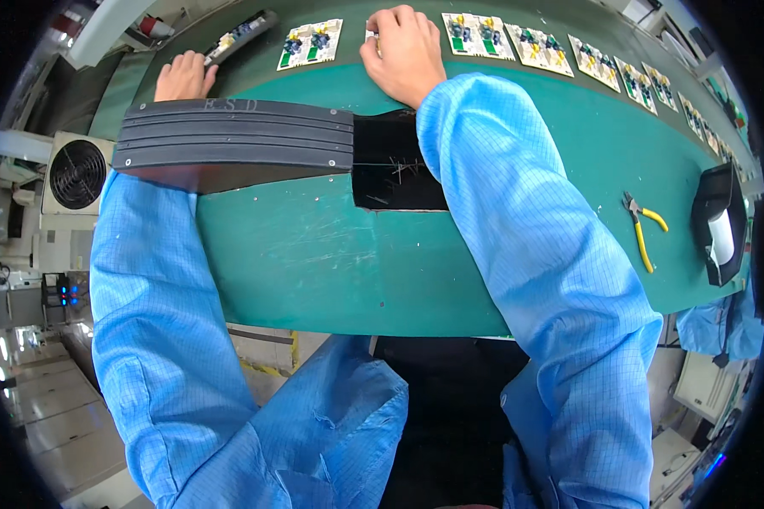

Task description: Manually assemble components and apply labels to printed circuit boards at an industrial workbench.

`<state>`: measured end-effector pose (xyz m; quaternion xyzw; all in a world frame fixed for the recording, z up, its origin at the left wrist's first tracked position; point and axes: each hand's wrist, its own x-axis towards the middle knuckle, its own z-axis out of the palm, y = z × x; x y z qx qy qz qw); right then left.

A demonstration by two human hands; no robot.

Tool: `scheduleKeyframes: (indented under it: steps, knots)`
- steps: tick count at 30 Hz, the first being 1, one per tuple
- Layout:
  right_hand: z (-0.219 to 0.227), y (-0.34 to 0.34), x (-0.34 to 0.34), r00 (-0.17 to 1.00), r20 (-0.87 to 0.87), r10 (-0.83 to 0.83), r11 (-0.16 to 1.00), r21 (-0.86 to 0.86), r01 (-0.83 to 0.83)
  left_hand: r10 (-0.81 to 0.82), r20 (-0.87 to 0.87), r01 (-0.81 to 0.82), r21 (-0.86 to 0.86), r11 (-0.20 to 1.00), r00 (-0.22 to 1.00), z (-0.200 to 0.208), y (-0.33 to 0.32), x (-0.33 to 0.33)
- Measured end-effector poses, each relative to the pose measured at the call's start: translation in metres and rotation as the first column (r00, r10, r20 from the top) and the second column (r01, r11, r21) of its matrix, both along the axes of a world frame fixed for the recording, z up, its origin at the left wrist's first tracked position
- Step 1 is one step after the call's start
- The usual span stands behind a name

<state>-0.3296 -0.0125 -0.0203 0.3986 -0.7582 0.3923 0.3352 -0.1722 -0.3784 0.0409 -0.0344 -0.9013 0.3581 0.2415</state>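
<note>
At the far left, my left hand (184,78) lies beyond a long black ridged box (238,140), its fingers apart beside the near end of a dark narrow holder (259,27). A circuit board stands in that holder. My right hand (406,55) is at the far middle, fingers curled down over a white circuit board (371,27); most of this board is hidden under the hand. To its left lies another circuit board (311,44) with green and dark parts. The black box hides part of my left forearm.
More circuit boards (477,36) run in a row along the far right. Wire clippings lie in a black recess (399,182) in the green tabletop (314,271). Yellow-handled cutters (643,229) and a black bin (718,225) are at right. A fan unit (78,174) stands left.
</note>
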Motion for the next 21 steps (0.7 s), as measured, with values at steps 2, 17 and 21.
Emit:
scheduleKeyframes:
  steps: [2, 17, 21]
  knots:
    - [0.007, 0.000, -0.003, 0.930, -0.347, -0.122, 0.979, -0.195, 0.056, -0.156, -0.025, 0.156, 0.029, 0.987, 0.987, 0.023, 0.003, -0.006]
    - [-0.005, 0.032, -0.005, 0.954, 0.297, 0.027, 0.910, -0.402, 0.099, -0.240, 0.246, 0.229, 0.075, 0.971, 0.939, 0.211, 0.195, 0.057]
    - [0.026, 0.150, 0.023, 0.803, 0.550, 0.231, 0.909, -0.416, 0.023, -0.506, 0.114, 0.471, 0.236, 0.850, 0.855, 0.188, 0.286, 0.081]
